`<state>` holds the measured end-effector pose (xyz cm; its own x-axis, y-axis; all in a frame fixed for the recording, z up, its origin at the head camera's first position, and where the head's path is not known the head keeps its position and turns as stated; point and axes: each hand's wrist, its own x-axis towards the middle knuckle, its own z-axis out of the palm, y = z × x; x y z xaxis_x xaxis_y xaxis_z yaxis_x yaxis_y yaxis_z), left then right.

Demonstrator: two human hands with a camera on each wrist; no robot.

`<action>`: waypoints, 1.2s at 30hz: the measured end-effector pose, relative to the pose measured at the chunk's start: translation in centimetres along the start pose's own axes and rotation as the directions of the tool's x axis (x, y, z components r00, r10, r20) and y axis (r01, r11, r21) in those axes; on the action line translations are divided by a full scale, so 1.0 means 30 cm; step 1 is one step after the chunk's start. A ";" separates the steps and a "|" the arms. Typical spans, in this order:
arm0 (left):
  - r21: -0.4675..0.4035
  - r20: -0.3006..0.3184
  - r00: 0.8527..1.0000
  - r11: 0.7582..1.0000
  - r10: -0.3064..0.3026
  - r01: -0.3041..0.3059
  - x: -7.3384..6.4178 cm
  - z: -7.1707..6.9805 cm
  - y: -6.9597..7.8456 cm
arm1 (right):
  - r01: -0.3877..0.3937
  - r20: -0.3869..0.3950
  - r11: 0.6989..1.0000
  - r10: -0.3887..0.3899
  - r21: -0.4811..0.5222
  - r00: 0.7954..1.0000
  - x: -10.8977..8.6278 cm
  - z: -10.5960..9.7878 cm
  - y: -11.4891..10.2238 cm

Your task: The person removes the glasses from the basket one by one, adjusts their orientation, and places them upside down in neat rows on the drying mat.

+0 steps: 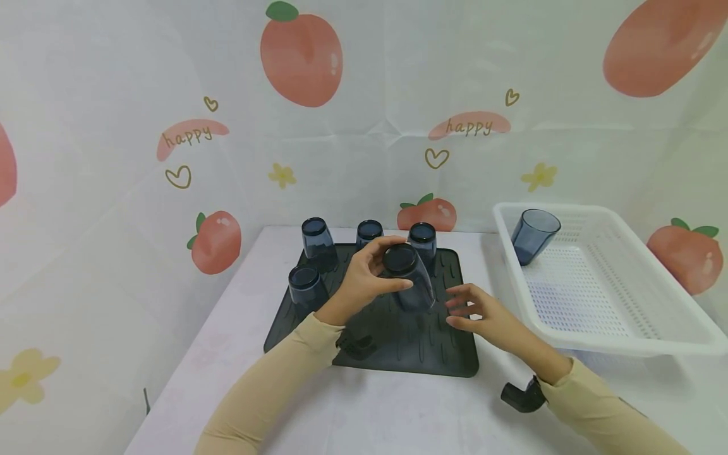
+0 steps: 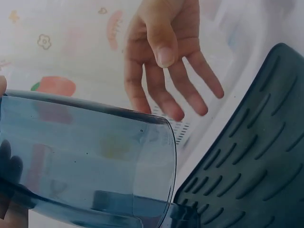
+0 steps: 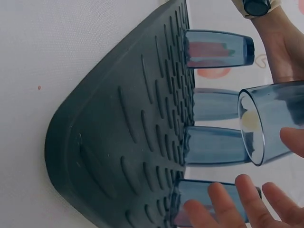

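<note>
My left hand point(image 1: 366, 272) grips a blue tinted drinking glass point(image 1: 414, 287) near its base. The glass is upside down and tilted, mouth toward the lower right, over a dark ribbed drying mat point(image 1: 398, 354). In the left wrist view the side of this glass point(image 2: 104, 147) fills the lower left. My right hand point(image 1: 480, 316) hovers just right of the glass with fingers spread and nothing in them; its palm point(image 2: 166, 42) shows in the left wrist view. Several more blue glasses point(image 1: 307, 287) stand upside down on the mat, at its left and back.
A white perforated plastic basket point(image 1: 620, 344) sits to the right of the mat, with one blue glass point(image 1: 534, 234) leaning in its back left corner. Behind the table point(image 1: 227, 354) hangs a white backdrop point(image 1: 364, 164) printed with fruit.
</note>
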<state>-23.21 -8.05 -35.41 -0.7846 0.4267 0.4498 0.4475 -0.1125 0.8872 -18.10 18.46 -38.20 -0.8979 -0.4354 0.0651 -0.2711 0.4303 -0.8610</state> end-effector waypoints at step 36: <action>0.068 -0.091 0.991 0.992 -0.103 0.109 -0.092 -0.089 -0.048 | -0.021 0.061 1.000 0.022 -0.021 0.998 -0.031 0.012 0.060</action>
<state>-22.85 -11.47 -37.65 -0.8622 0.3525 0.3639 0.3874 -0.0042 0.9219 -17.62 19.35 -39.99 -0.8807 -0.4735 0.0150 -0.2596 0.4558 -0.8514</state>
